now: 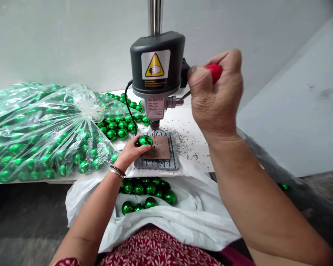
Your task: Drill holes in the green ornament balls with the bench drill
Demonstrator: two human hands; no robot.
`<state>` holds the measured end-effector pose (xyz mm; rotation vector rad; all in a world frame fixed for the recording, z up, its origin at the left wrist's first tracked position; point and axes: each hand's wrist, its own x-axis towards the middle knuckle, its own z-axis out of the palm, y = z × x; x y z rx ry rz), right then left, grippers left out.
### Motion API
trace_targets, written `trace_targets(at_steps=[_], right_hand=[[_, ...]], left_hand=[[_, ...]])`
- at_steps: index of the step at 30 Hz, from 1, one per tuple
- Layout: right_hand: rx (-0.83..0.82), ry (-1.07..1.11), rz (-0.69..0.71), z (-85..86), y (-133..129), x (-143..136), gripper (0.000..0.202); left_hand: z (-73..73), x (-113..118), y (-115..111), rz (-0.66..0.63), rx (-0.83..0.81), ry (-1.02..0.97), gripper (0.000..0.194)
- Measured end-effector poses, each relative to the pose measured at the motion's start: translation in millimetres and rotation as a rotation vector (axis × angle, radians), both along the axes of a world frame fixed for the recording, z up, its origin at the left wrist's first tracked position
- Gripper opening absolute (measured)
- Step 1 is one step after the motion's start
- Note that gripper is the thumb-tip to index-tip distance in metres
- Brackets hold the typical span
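Note:
My left hand (132,149) grips a shiny green ball (145,140) at the left side of the drill press base (157,164). The ball sits just left of the thin drill bit (154,133), over a brown board (163,147) with a small hole. My right hand (218,88) is wrapped round the red-knobbed feed lever (217,72) on the right of the drill press (158,64). A yellow warning label (155,65) is on the dark motor housing.
A clear plastic bag (84,105) full of green balls covers the table's left side, with loose balls (122,133) beside it. White cloth (194,199) below the table edge holds several balls (138,189). Dark shavings (187,138) litter the white tabletop (201,157).

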<state>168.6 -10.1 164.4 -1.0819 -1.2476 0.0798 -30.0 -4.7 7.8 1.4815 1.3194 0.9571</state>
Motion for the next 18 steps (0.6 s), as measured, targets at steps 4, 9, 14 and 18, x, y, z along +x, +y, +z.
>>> trace_targets(at_steps=[4,9,14,18], right_hand=[[-0.012,-0.002,0.005,1.6,-2,0,0.027],[-0.038,0.003,0.045,3.4,-4,0,0.027],[-0.023,-0.001,0.076,2.0,-4,1,0.028],[0.026,-0.010,0.089,-0.9,-2,2,0.024]], left_hand=[[2.7,7,6,-0.019,-0.021,0.057,0.049],[-0.7,18,14,0.030,-0.029,0.130,0.046],[-8.4,23,17,0.060,0.015,0.118,0.044],[-6.6,26,14,0.048,0.039,0.178,0.040]])
